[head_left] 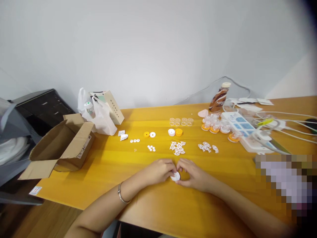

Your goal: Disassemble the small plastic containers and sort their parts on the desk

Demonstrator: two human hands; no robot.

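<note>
A small white round plastic part (175, 177) is held between my hands near the front of the table. My left hand (159, 171) is closed, its fingertips pressed on the top of the part. With thumb and fingers curved around the right side of the same part is my right hand (194, 175). Beyond them lie a pile of white fan-shaped plastic pieces (177, 148) and a smaller group of similar white pieces (205, 146). Small white discs (151, 148) lie to the left. Farther back are a white cup-like ring (171, 132) and an orange one (178, 132).
Clear caps (184, 122) stand at the back. Flat orange (146, 134) and white rings (153, 135) lie left of centre. Assembled clear-topped pieces (214, 125), a bottle (219, 97) and a power strip (245, 132) with cables are right; an open cardboard box (71, 145) and plastic bag (102, 120) left.
</note>
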